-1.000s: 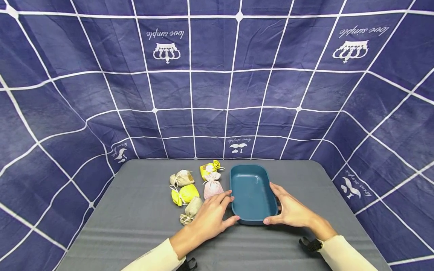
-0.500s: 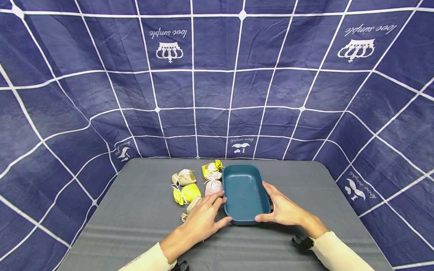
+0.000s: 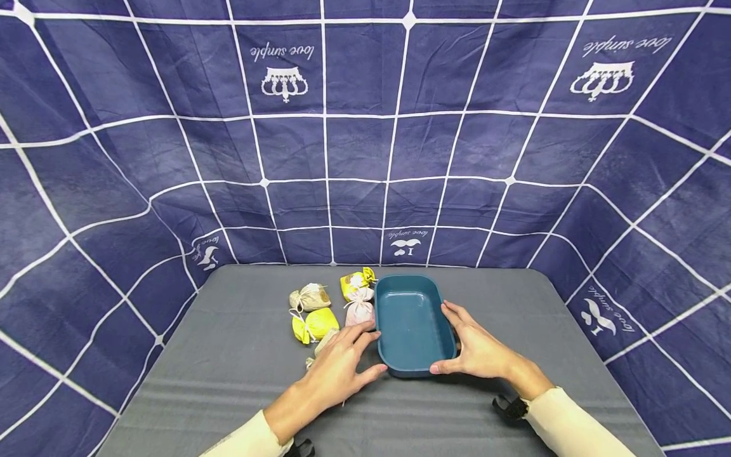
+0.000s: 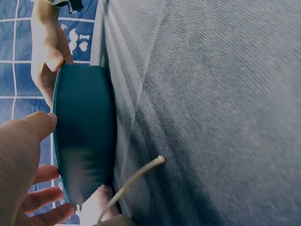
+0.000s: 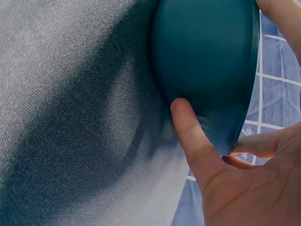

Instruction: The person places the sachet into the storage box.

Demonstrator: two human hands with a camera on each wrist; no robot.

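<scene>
A deep teal tray (image 3: 415, 330) with rounded corners and a bare inside sits on the grey cloth. My right hand (image 3: 482, 349) holds its near right corner, thumb on the near wall and fingers along the right side. At the left side my left hand (image 3: 337, 368) lies with loosely extended fingers; fingertips come close to the rim, and contact is hard to tell. Left of the tray lie small drawstring pouches: a pink one (image 3: 361, 311), a yellow one with a white flower (image 3: 354, 284), a plain yellow one (image 3: 320, 324) and a beige one (image 3: 311, 296). Another beige pouch (image 3: 323, 343) is mostly hidden behind my left hand.
The grey table (image 3: 240, 355) reaches to a blue curtain (image 3: 354, 146) with white grid lines at the back and both sides. A pale cord (image 4: 136, 181) sticks up near the tray in the left wrist view. Black straps (image 3: 510, 408) circle both wrists.
The tray has slid left until it is right beside the pink pouch, both hands moving along with it. In the last half second, my left thumb has drawn slightly away from the rim.
</scene>
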